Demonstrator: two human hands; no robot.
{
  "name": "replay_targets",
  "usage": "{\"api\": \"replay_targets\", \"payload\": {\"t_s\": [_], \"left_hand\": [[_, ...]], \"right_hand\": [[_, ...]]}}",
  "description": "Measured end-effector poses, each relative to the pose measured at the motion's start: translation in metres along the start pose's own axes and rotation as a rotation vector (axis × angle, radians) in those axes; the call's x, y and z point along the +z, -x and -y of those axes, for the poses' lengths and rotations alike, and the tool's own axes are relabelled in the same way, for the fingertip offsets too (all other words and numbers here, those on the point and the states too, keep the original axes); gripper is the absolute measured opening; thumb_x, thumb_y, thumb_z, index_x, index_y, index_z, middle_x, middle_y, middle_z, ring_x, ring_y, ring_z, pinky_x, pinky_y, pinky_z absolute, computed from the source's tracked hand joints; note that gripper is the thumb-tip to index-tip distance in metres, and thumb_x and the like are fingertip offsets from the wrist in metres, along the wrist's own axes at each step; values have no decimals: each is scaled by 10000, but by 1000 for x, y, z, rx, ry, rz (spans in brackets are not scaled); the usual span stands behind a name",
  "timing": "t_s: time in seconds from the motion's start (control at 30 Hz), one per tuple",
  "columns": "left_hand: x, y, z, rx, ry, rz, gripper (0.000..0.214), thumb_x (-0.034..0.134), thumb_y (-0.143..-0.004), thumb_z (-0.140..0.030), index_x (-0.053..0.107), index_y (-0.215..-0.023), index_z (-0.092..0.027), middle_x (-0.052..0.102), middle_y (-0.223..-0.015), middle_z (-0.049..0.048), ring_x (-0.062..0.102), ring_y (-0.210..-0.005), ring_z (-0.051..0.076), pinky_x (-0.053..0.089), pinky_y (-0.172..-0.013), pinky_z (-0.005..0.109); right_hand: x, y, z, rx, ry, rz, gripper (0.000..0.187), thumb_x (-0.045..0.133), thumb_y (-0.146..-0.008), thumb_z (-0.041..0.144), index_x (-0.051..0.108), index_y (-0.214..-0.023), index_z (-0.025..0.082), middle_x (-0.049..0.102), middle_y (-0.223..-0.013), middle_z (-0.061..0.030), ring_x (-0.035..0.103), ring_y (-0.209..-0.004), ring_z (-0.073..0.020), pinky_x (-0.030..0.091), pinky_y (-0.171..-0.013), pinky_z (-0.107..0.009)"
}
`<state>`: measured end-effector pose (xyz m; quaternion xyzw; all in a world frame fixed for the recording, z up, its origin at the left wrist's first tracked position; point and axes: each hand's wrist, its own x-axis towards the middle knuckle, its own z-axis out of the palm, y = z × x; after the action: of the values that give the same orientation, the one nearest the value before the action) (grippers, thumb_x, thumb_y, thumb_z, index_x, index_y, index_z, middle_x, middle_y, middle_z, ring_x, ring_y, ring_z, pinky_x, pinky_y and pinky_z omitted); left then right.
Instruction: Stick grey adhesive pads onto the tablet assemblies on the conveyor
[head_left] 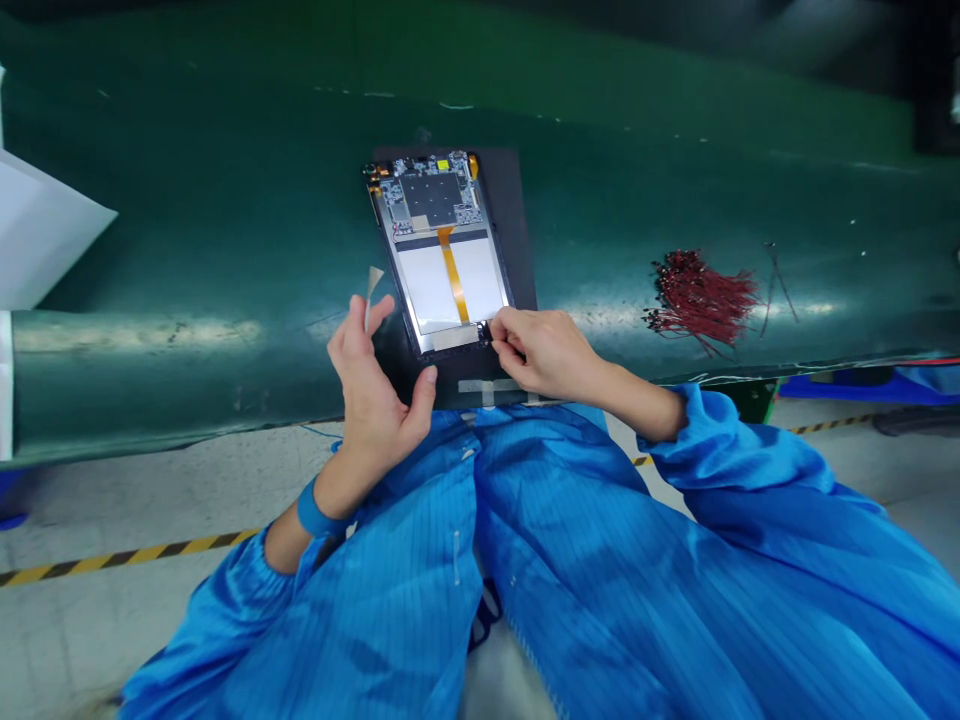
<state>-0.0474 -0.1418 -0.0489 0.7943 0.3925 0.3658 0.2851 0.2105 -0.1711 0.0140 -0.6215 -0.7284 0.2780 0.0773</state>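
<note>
green covers the surface (225,240) before us; near the middle of its near edge lies an opened, flat, black-framed tablet (427,285) with an orange ribbon (453,272), set askew on a thin black mat (519,230). our right hand (551,350) has its fingers (510,322) drawn narrow at the tablet's near right corner; we cannot tell what they grip. our left hand (377,400), thumb spread wide, bears a small pale beige strip (374,278) at its fingertips, pinched or stuck, we cannot tell. toward the surface's right end lies a heap of thin dark-red wires (705,300).
</note>
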Motion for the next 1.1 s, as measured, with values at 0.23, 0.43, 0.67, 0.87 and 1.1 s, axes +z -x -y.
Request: {"api": "replay_targets", "payload": {"t_s": [0.23,0.43,0.67,0.87,1.1], "left_hand": [[1,-2,-5,-11,13,38,1019,679,-975,-383,46,-1763,-249,530,-1608,184,502,-1515,396,331,-1322,683],[2,-5,-12,-1,18,19,997,687,-982,-366,74,-1759,-248,632,-1499,155,555,-1434,362,398,-1279,655],[9,-18,-37,-122,265,-8,892,720,-1034,-376,179,-1735,-275,777,-1168,65,677,-934,220,594,-850,448],[11,-28,-53,-276,488,36,933,817,-982,-329,227,-1705,-342,794,-1029,-12,714,-858,189,570,-773,420],[13,-29,-49,-295,515,15,851,794,-992,-314,264,-1657,-346,751,-958,-11,700,-814,172,555,-708,373]], "right_hand": [[-2,0,-3,-18,-86,-23,50,499,-938,216,549,-937,213,551,-713,7,458,-647,-156,218,-655,-306],[-3,0,-6,-67,-203,-74,23,508,-925,212,515,-907,223,528,-702,33,413,-612,-130,260,-650,-286],[0,8,5,-187,-194,-172,101,483,-993,259,565,-951,217,572,-730,26,430,-611,-125,310,-645,-272],[0,12,12,-256,-97,-240,233,436,-1065,279,632,-964,205,620,-769,1,473,-630,-131,326,-633,-275],[4,15,20,-288,-30,-300,336,388,-1135,298,707,-1159,195,691,-921,-58,580,-777,-172,415,-728,-293]]}}
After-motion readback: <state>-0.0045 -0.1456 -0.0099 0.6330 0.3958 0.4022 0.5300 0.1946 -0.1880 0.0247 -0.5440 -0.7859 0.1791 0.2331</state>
